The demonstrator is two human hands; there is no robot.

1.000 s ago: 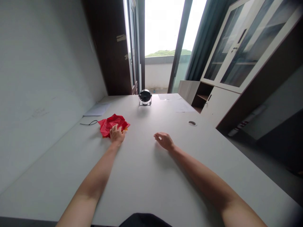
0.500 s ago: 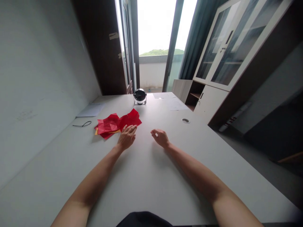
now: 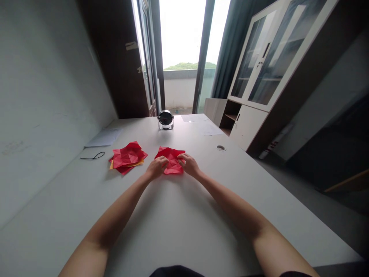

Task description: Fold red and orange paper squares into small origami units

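A creased sheet of red paper (image 3: 173,166) lies in front of me between my two hands, its surface crossed by fold lines. My left hand (image 3: 156,168) grips its left edge with bent fingers. On the opposite side, my right hand (image 3: 190,165) has its fingers curled over the right edge of the same sheet. The undersides of the fingertips are hidden. To the left sits a loose stack of crumpled red papers (image 3: 128,154), with an orange-yellow sheet (image 3: 133,164) showing beneath the top one.
A round black and silver device (image 3: 165,120) stands at the far end of the white table (image 3: 173,215). A black cable loop (image 3: 93,157) and pale papers (image 3: 104,137) lie by the left wall. More white sheets (image 3: 211,128) and a cable hole (image 3: 221,147) are at the right.
The red sheet has come away from the stack toward the right and now lies between my hands. My right hand has reached its right edge. The view has shifted slightly.
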